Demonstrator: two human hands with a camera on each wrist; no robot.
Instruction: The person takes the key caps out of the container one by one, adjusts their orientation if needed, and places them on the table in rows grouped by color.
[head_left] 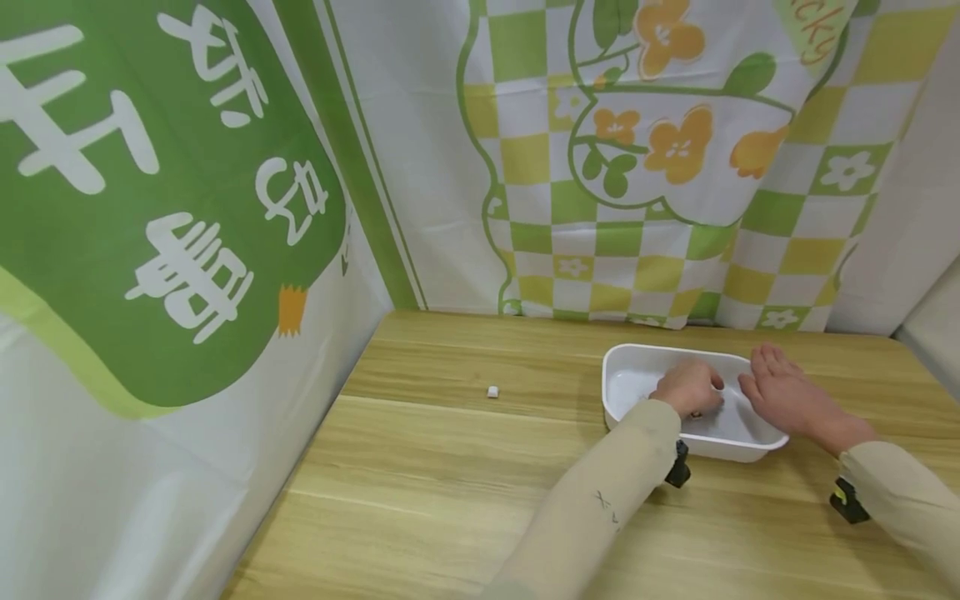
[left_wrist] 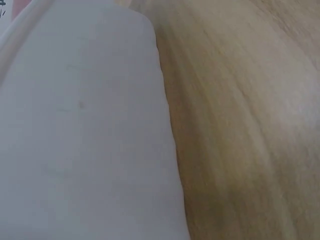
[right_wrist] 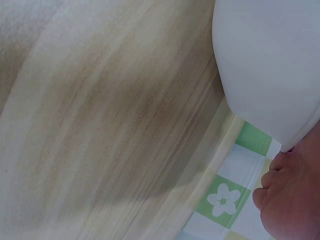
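Note:
Toward the right of the table in the head view stands a white rectangular tray (head_left: 731, 451). My left hand (head_left: 684, 388) reaches down into it with bent fingers; a tiny dark thing (head_left: 696, 414) shows beneath them, and whether they pinch it is hidden. My right hand (head_left: 795, 400) holds the tray's right end, thumb toward the inside and fingers over the rim. In the right wrist view, that hand's fingers (right_wrist: 277, 175) lie at the rim. The tray's outer wall (left_wrist: 85, 130) fills much of the left wrist view.
A small white block (head_left: 492, 392) lies on the wooden table (head_left: 420, 467), left of the tray. Behind the table hangs a green-and-yellow checked cloth (head_left: 637, 242). A green-and-white printed cloth (head_left: 165, 350) borders the left side.

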